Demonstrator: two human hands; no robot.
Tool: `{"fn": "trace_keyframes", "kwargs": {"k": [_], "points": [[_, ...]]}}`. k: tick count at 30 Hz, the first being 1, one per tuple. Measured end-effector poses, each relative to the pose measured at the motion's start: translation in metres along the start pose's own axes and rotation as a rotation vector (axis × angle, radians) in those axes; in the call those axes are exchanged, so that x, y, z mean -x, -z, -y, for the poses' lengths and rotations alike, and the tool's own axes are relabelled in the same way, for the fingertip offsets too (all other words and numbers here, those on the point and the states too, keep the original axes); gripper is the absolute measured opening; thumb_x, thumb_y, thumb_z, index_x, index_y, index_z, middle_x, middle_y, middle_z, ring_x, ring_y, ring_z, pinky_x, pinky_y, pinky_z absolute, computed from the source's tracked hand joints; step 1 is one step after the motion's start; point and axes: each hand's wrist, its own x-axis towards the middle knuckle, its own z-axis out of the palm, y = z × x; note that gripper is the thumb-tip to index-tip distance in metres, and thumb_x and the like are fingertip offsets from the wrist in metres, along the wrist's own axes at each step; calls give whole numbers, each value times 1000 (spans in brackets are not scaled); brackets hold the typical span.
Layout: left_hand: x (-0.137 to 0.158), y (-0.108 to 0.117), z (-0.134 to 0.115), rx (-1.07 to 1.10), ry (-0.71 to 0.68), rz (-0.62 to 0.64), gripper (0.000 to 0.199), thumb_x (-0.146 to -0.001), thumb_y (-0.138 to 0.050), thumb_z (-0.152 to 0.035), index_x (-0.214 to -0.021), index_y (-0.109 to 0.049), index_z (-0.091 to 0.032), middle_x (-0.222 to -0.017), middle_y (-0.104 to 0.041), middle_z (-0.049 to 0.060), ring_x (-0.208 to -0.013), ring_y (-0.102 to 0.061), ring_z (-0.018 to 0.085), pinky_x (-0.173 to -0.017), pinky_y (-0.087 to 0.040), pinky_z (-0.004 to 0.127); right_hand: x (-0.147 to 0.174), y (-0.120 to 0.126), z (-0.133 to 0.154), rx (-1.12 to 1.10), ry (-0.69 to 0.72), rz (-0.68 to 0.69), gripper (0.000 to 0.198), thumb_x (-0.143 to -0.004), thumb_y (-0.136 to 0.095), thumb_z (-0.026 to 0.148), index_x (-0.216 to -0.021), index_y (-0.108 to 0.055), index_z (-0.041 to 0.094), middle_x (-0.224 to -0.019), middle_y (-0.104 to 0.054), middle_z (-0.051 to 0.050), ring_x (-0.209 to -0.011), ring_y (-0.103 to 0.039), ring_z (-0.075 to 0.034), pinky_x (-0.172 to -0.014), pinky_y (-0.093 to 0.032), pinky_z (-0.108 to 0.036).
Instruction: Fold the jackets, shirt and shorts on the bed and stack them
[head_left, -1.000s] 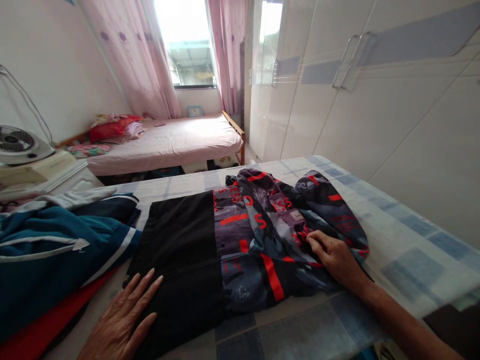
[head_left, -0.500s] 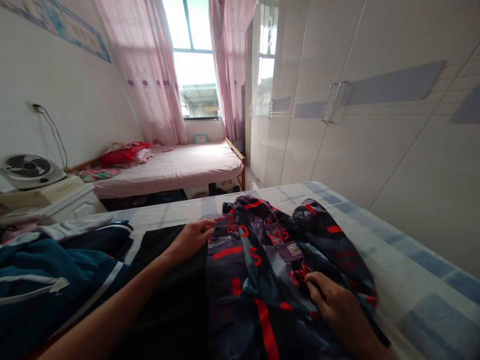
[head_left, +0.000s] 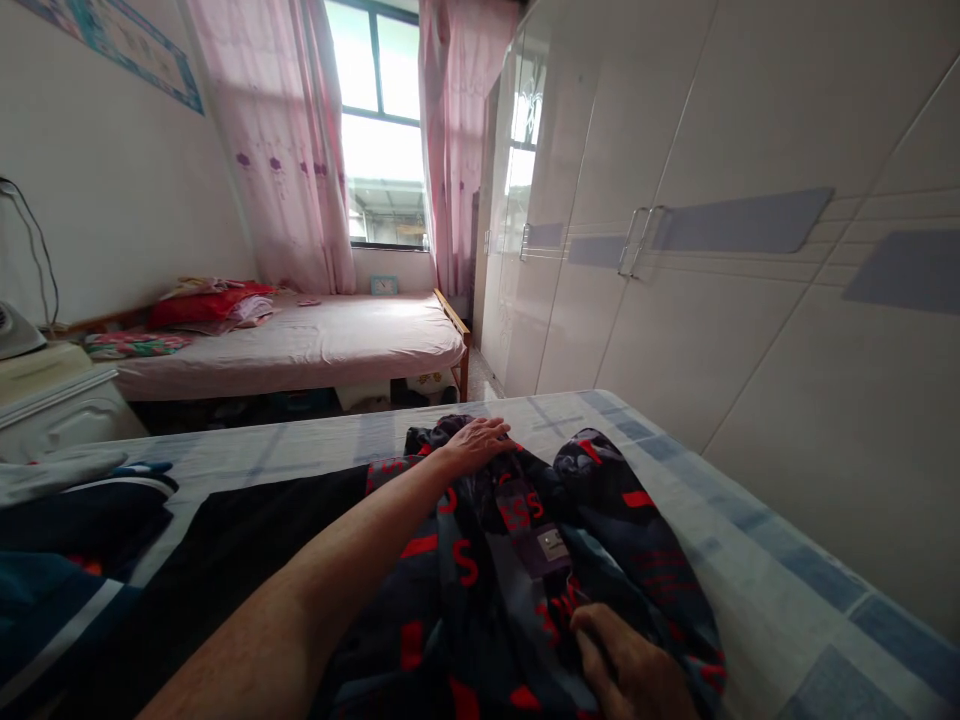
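A dark jacket [head_left: 465, 560] with red letters and red bars lies spread on the bed in front of me, a small pale label on its front strip. My left hand [head_left: 478, 445] rests on the jacket's far end with its fingers stretched out. Near the jacket's lower middle, my right hand [head_left: 630, 660] has thumb and fingers closed on the cloth by the front strip. One sleeve [head_left: 645, 540] lies bent out to the right. The plain black part [head_left: 247, 550] stretches to the left under my left forearm.
Teal and navy clothes [head_left: 60, 600] are heaped at the left. The bed sheet [head_left: 780, 560] has blue checks. Beyond it stand a second bed [head_left: 337, 340] with pink bedding and a white wardrobe [head_left: 720, 330] along the right. A fan [head_left: 15, 332] is at the far left.
My left hand has moved right, from the jacket's left side onto its far end, fingers now stretched out. The right hand keeps its hold. The view has turned slightly right.
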Motion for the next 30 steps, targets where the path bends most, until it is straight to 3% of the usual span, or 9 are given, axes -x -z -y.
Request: {"fn": "trace_keyframes", "kwargs": {"k": [4,8,12,14,16,20,22,27,30], "points": [[3,7,2,-88,-8,-14,23,-86,-57,-29,-104,-61,-14,-116,-60,8,-109,-55,22,-93,-44,46,0,4,9,-12,-42,5,18,-92,-39,23,-87,-56,24,-79,-66,0,-70,-66,-14,-63,-49,-20],[32,50,10,-149,43,-92,17,-79,-59,-17,-94,-63,-11,-121,-58,13,-121,-46,25,-105,-33,42,0,7,15,13,-88,11,19,-93,-38,25,-89,-57,24,-83,-67,-1,-74,-66,-15,-65,-48,-23],[105,110,2,-206,112,-182,21,-86,-47,-20,-99,-61,-11,-129,-53,9,-131,-33,25,-112,-19,47,0,8,16,31,-107,19,23,-94,-36,30,-86,-57,23,-83,-68,-2,-74,-66,-17,-64,-48,-26],[157,132,-15,-311,104,-274,26,-91,-37,-23,-97,-61,-13,-123,-57,4,-127,-38,20,-112,-21,46,1,9,17,26,-117,23,25,-94,-37,33,-85,-58,23,-81,-68,-3,-72,-66,-18,-63,-48,-26],[213,142,-39,-363,105,-329,20,-90,-42,-24,-88,-61,-17,-110,-63,0,-117,-48,18,-111,-25,47,2,11,18,21,-108,28,24,-93,-39,33,-86,-59,23,-81,-69,-3,-70,-66,-17,-63,-48,-26],[312,127,-85,-275,172,-272,15,-85,-49,-15,-89,-60,-24,-86,-67,-3,-85,-61,14,-107,-37,42,4,12,20,42,-17,-30,19,-90,-41,29,-85,-59,23,-75,-68,-1,-64,-65,-16,-60,-48,-25],[344,109,-101,-234,226,-219,21,-86,-48,-15,-99,-61,-26,-86,-67,-1,-84,-63,15,-103,-42,39,6,10,21,92,46,-106,14,-86,-46,29,-88,-58,22,-70,-66,0,-61,-64,-15,-57,-47,-25],[374,74,-110,-197,436,-146,40,-83,-51,-27,-122,-54,-24,-118,-62,9,-107,-59,25,-93,-48,38,7,5,25,318,242,-179,20,-87,-52,29,-103,-58,20,-88,-63,-5,-81,-63,-18,-69,-49,-28],[371,79,-99,-151,613,-86,39,-84,-46,-24,-122,-54,-22,-114,-64,8,-95,-64,23,-78,-53,33,1,8,27,419,269,-175,16,-89,-48,24,-97,-62,20,-96,-61,-8,-89,-59,-21,-79,-47,-33]]}}
